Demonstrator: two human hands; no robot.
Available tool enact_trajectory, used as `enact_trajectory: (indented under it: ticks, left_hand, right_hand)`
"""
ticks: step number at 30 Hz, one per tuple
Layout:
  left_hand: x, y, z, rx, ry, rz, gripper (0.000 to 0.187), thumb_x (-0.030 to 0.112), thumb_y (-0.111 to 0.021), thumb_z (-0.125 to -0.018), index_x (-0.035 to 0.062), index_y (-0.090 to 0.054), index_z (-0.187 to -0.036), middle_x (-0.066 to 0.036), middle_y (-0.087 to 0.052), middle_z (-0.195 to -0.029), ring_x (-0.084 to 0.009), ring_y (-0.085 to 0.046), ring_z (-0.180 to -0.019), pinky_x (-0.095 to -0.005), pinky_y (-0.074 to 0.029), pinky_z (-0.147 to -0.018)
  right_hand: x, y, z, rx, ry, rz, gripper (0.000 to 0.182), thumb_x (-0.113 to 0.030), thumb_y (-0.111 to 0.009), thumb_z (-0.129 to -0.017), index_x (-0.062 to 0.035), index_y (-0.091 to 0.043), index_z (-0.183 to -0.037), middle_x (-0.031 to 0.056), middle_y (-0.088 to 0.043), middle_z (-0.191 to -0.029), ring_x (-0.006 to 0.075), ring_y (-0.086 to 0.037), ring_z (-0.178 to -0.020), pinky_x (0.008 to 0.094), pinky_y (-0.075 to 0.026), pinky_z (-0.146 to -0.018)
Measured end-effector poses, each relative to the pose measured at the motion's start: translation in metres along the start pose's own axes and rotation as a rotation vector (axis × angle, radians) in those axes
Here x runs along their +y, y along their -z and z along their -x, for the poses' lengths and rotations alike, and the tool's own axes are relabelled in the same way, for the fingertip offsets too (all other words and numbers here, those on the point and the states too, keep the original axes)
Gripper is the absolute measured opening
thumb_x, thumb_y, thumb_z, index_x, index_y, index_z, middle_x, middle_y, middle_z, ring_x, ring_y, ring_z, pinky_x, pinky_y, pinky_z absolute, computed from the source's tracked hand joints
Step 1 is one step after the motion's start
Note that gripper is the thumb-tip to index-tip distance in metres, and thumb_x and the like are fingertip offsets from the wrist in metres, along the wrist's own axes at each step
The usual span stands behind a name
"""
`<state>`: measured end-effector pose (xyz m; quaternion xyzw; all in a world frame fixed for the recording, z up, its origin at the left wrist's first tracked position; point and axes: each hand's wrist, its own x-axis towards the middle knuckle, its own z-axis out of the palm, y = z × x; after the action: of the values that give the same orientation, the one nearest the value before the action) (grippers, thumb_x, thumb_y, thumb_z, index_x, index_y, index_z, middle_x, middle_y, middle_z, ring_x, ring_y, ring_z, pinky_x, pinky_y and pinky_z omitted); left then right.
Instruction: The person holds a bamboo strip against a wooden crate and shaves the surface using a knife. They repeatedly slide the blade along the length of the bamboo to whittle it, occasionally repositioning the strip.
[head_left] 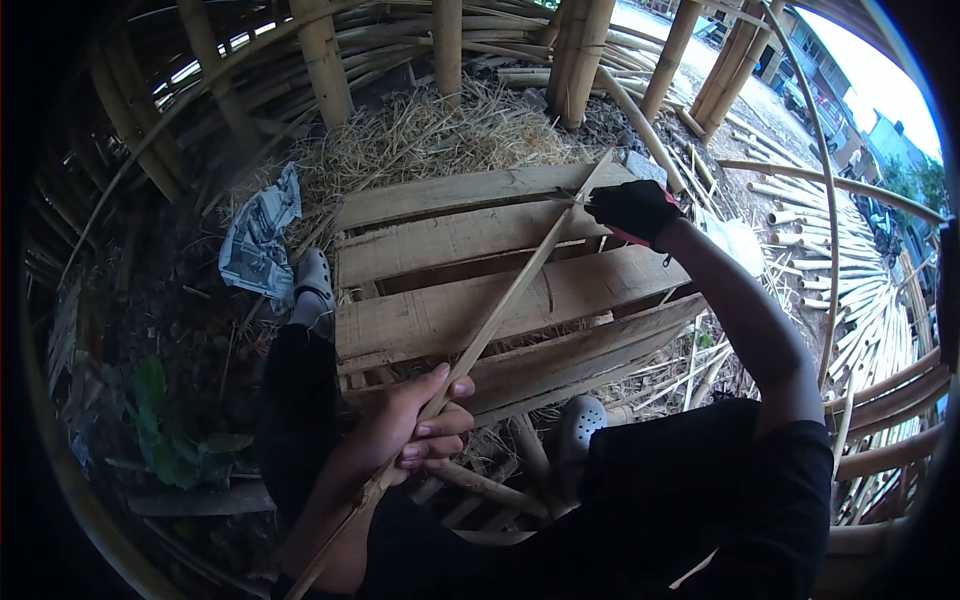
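My bare left hand (425,425) is wrapped round a long bamboo strip (515,290), which slants up and away to the right over a wooden pallet-like crate (440,320). The strip's lower end runs back past my left forearm. At the far end of the strip, my right hand (632,212) wears a black and red glove and is closed. A thin, pointed sliver or blade shows at its fingertips, across the strip; I cannot make out which. The glove hides whatever lies inside the grip.
Straw and shavings (450,135) lie behind the crate, among upright bamboo posts (447,50). Crumpled newspaper (262,240) is at the left, by my shoe (315,278). Many cut bamboo poles (850,300) are piled at the right. A bent bamboo strip (832,200) arches up there.
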<state>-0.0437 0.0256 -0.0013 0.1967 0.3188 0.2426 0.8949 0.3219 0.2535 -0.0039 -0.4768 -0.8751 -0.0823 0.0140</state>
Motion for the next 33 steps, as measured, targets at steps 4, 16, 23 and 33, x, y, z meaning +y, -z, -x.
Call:
enact_trajectory:
  ticks: [4, 16, 23, 33]
  left_hand:
    - [0.003, -0.001, -0.002, -0.003, 0.004, -0.003, 0.032, 0.042, -0.029, -0.108, 0.0153, -0.041, -0.096, 0.009, -0.029, -0.053, -0.0012, -0.023, -0.034, -0.0163, -0.020, -0.032]
    - [0.000, 0.004, -0.002, -0.014, 0.003, -0.035, 0.031, 0.042, -0.030, -0.108, 0.0152, -0.041, -0.096, 0.009, -0.031, -0.053, -0.0011, -0.025, -0.034, -0.0161, -0.020, -0.032]
    - [0.001, -0.001, -0.001, -0.008, 0.011, -0.059, 0.032, 0.043, -0.029, -0.108, 0.0155, -0.041, -0.097, 0.009, -0.031, -0.052, -0.0017, -0.025, -0.034, -0.0166, -0.020, -0.032]
    - [0.001, -0.001, -0.002, 0.011, 0.012, -0.035, 0.031, 0.043, -0.030, -0.107, 0.0154, -0.040, -0.096, 0.009, -0.031, -0.052, -0.0012, -0.025, -0.034, -0.0160, -0.019, -0.032]
  right_hand:
    - [-0.032, 0.000, 0.002, 0.269, 0.406, 0.215, 0.019, -0.030, -0.056, -0.094, -0.0186, -0.070, -0.091, 0.0027, -0.070, -0.085, 0.0258, -0.069, -0.076, 0.0386, -0.056, -0.065]
    - [-0.022, 0.027, 0.002, -0.254, -0.375, -0.447, 0.043, -0.052, -0.051, -0.099, -0.0127, -0.069, -0.101, 0.0021, -0.068, -0.084, 0.0167, -0.065, -0.079, 0.0317, -0.053, -0.067]
    - [-0.007, 0.026, 0.000, -0.433, -0.455, -0.897, 0.044, -0.049, -0.057, -0.096, -0.0092, -0.072, -0.110, 0.0041, -0.067, -0.097, 0.0127, -0.061, -0.077, 0.0306, -0.053, -0.068]
    - [-0.012, 0.022, -0.008, -0.283, -0.359, -0.680, 0.034, -0.042, -0.068, -0.090, -0.0108, -0.077, -0.100, -0.0005, -0.063, -0.076, 0.0085, -0.052, -0.065, 0.0292, -0.044, -0.053]
